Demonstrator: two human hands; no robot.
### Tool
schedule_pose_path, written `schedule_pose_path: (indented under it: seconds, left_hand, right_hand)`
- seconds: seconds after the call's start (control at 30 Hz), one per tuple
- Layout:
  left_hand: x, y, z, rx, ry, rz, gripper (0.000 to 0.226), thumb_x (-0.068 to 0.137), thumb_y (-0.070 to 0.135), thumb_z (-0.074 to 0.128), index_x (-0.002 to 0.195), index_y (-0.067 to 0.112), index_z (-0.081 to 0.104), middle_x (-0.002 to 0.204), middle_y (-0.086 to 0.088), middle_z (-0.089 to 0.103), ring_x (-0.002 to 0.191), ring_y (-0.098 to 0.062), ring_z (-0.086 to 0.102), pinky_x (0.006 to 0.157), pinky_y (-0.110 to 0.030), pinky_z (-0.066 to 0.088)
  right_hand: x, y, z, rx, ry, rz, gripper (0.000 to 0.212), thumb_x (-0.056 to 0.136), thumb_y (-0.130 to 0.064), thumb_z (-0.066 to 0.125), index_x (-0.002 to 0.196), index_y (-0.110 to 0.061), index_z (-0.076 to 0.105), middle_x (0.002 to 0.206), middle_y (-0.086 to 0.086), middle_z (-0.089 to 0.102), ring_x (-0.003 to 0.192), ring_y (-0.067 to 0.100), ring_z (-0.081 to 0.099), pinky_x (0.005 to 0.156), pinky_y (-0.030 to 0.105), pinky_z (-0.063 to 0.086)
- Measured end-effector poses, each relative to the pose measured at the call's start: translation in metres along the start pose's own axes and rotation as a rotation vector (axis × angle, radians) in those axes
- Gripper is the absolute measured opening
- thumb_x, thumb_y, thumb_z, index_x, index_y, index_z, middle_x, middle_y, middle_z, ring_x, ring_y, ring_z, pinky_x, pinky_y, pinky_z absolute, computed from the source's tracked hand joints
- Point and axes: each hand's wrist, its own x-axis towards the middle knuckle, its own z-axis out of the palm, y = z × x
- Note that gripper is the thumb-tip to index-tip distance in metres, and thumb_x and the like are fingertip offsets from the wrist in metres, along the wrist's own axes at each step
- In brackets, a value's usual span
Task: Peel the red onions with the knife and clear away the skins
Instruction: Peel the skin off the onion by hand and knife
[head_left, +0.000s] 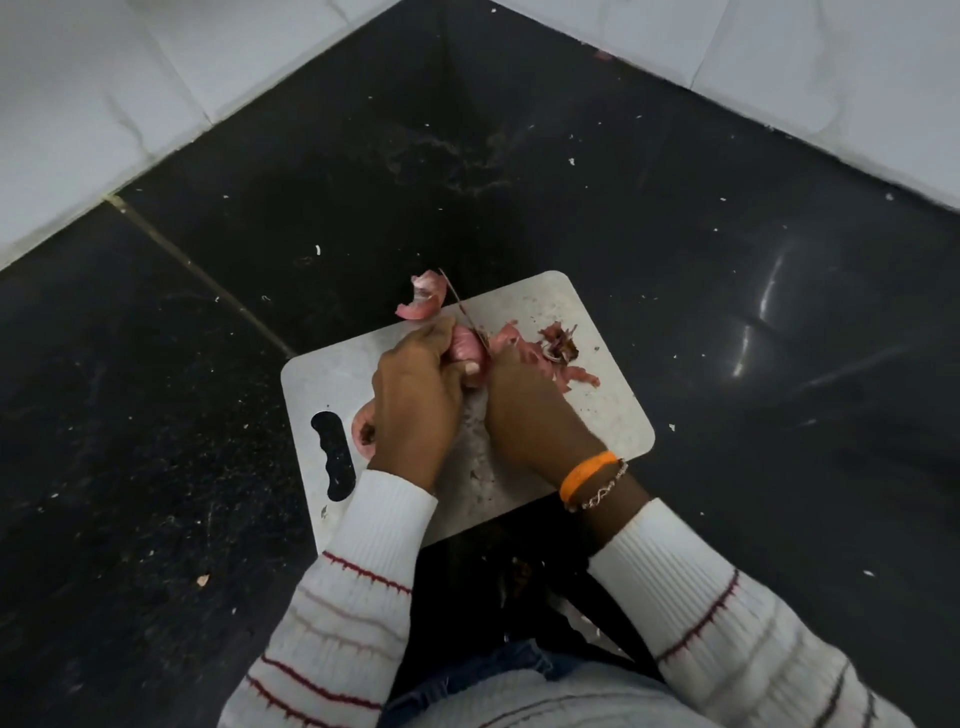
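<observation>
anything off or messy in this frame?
Yes: one curl of onion skin lies off the cutting board, past its far edge on the black counter. The other skins are still piled on the board.

The knife (465, 314) handle hides inside the right hand (535, 410) — a second onion (363, 428) (left) shows half.

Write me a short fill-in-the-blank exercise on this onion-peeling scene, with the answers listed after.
1. The left hand grips a red ____.
2. The right hand holds the ____ whose blade touches the onion.
3. Loose onion skins lie on the grey cutting ____.
4. An ____ band circles the right wrist.

Answers: onion; knife; board; orange
</observation>
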Motion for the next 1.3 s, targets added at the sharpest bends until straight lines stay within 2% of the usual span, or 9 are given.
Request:
schedule_pose_path:
  seconds: [0.13, 0.3, 0.47, 0.57, 0.67, 0.9, 1.1, 1.2, 1.3]
  left_hand:
    - [-0.001, -0.001, -0.003, -0.051, -0.014, -0.001, 0.045, 0.087, 0.005, 0.059, 0.13, 0.016, 0.053, 0.128, -0.005, 0.06, 0.119, -0.019, 0.052, 0.095, -0.015, 0.028]
    - [-0.003, 0.003, -0.002, -0.031, -0.008, 0.006, 0.036, 0.089, 0.006, 0.056, 0.124, 0.017, 0.059, 0.116, -0.004, 0.065, 0.094, -0.002, 0.045, 0.081, -0.006, 0.026]
    - [-0.005, -0.003, -0.006, -0.07, 0.013, -0.032, 0.045, 0.086, 0.005, 0.059, 0.129, 0.015, 0.054, 0.126, -0.007, 0.061, 0.117, -0.019, 0.053, 0.096, -0.015, 0.031]
    - [-0.006, 0.001, -0.002, -0.066, 0.014, -0.023, 0.044, 0.088, 0.005, 0.057, 0.129, 0.018, 0.054, 0.123, -0.004, 0.062, 0.113, -0.016, 0.054, 0.092, -0.014, 0.029]
    - [-0.008, -0.001, -0.004, -0.086, 0.023, -0.029, 0.041, 0.087, 0.003, 0.055, 0.127, 0.013, 0.056, 0.12, -0.007, 0.064, 0.11, -0.019, 0.056, 0.091, -0.017, 0.033]
    - [-0.015, -0.002, -0.005, -0.059, 0.035, -0.056, 0.05, 0.083, 0.006, 0.065, 0.131, 0.012, 0.052, 0.131, -0.007, 0.057, 0.123, -0.021, 0.049, 0.099, -0.016, 0.023]
    - [-0.013, -0.003, -0.008, -0.135, -0.003, -0.107, 0.047, 0.069, 0.016, 0.08, 0.108, 0.018, 0.055, 0.108, 0.003, 0.061, 0.093, -0.008, 0.049, 0.082, -0.02, 0.036]
    - [-0.014, -0.002, -0.002, -0.144, -0.029, -0.087, 0.049, 0.069, 0.01, 0.078, 0.103, 0.02, 0.044, 0.101, 0.01, 0.049, 0.091, -0.006, 0.044, 0.075, -0.018, 0.035]
    - [-0.018, -0.001, 0.007, -0.155, 0.021, -0.023, 0.053, 0.068, 0.003, 0.074, 0.109, 0.021, 0.044, 0.109, 0.004, 0.049, 0.1, -0.011, 0.047, 0.072, -0.007, 0.03]
  right_hand:
    - [-0.019, 0.007, 0.003, 0.029, -0.096, 0.022, 0.06, 0.091, -0.002, 0.046, 0.143, -0.005, 0.017, 0.121, 0.015, 0.052, 0.099, 0.025, 0.056, 0.08, 0.026, 0.042]
    - [0.005, -0.001, -0.005, -0.013, -0.016, -0.01, 0.055, 0.092, -0.005, 0.044, 0.14, 0.006, 0.018, 0.138, 0.02, 0.04, 0.125, 0.031, 0.044, 0.098, 0.032, 0.038]
    - [-0.017, 0.003, -0.001, 0.001, -0.056, -0.039, 0.045, 0.093, -0.003, 0.043, 0.136, -0.001, 0.029, 0.128, 0.016, 0.051, 0.111, 0.026, 0.055, 0.083, 0.025, 0.04]
    - [0.001, -0.001, 0.0, 0.0, 0.031, -0.038, 0.047, 0.094, -0.005, 0.043, 0.137, 0.002, 0.027, 0.129, 0.017, 0.05, 0.113, 0.027, 0.053, 0.089, 0.028, 0.043]
    - [-0.018, 0.012, 0.012, -0.094, -0.074, -0.014, 0.053, 0.093, -0.005, 0.045, 0.14, 0.001, 0.022, 0.126, 0.017, 0.052, 0.111, 0.029, 0.056, 0.09, 0.031, 0.046]
    - [-0.012, 0.016, 0.017, -0.09, -0.04, 0.019, 0.042, 0.09, -0.006, 0.05, 0.128, 0.003, 0.032, 0.113, 0.02, 0.057, 0.097, 0.034, 0.061, 0.069, 0.03, 0.041]
    - [-0.011, 0.02, 0.001, 0.006, 0.054, -0.017, 0.042, 0.094, -0.008, 0.041, 0.135, -0.005, 0.031, 0.111, 0.016, 0.059, 0.085, 0.025, 0.057, 0.067, 0.024, 0.038]
    - [-0.019, 0.02, -0.006, 0.068, 0.063, -0.095, 0.038, 0.097, -0.013, 0.035, 0.134, -0.003, 0.032, 0.079, -0.003, 0.049, 0.062, 0.006, 0.04, 0.048, 0.015, 0.03]
    - [-0.027, 0.022, 0.001, 0.066, 0.055, -0.124, 0.031, 0.098, -0.014, 0.033, 0.127, -0.003, 0.036, 0.068, -0.01, 0.036, 0.056, 0.003, 0.036, 0.045, 0.012, 0.035]
